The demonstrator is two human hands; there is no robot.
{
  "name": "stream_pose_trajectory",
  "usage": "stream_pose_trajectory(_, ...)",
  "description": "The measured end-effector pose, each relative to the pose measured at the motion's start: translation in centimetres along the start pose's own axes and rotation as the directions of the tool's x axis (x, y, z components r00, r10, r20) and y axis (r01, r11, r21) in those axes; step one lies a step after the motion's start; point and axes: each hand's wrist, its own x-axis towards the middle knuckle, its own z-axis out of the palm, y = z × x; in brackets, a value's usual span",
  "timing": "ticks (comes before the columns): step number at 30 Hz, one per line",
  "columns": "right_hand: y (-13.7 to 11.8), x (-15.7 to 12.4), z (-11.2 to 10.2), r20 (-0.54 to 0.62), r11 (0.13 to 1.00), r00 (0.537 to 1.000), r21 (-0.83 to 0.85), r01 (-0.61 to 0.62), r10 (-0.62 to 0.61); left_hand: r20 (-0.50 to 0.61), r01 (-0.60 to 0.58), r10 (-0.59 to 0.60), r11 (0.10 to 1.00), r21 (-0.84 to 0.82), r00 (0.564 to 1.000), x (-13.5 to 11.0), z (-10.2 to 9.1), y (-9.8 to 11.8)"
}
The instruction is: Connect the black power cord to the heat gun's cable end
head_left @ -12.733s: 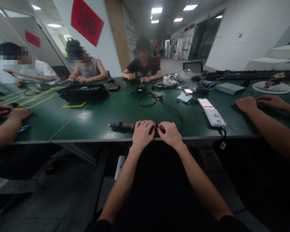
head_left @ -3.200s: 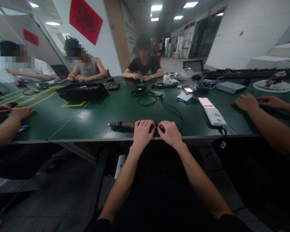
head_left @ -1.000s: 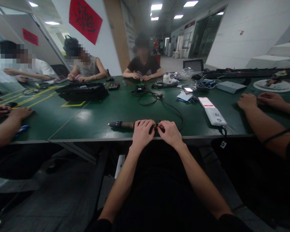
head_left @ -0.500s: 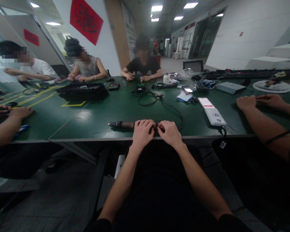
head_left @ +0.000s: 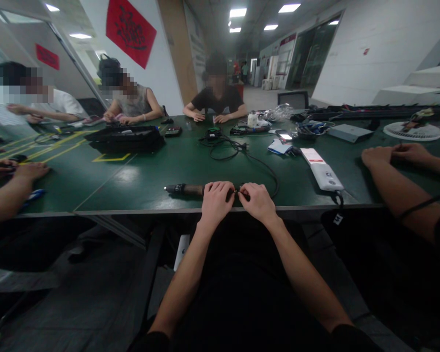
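An electric screwdriver [head_left: 191, 189] lies near the table's front edge, its metal tip pointing left. My left hand [head_left: 217, 199] is closed around the tool's rear end, which the fingers mostly hide. Just to the right, my right hand [head_left: 257, 200] pinches the end of a black cable [head_left: 276, 178]. The fingertips of both hands almost meet, with a small dark and brass-coloured piece showing between them. Whether cable and screwdriver are joined there I cannot tell. From my right hand the cable curves back towards a loose coil [head_left: 220, 152].
A white power bank [head_left: 327, 177] with a phone-like screen lies to the right. A black tray [head_left: 124, 139] stands at the back left. Co-workers' hands [head_left: 377, 157] work at the right and left. A white fan grille [head_left: 412, 131] sits at the far right of the green table [head_left: 161, 168].
My hands stay almost in place; slightly more of the brass-coloured piece shows between my fingertips. The co-worker's hands at the right have shifted slightly.
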Motion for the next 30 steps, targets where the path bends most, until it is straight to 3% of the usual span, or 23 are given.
stream_pose_trajectory(30, -0.11, 0.00, -0.09, 0.000, 1.000, 1.000, -0.005, 0.001, -0.001, 0.013, -0.013, 0.013, 1.000, -0.007, 1.000, 0.03, 0.01, -0.13)
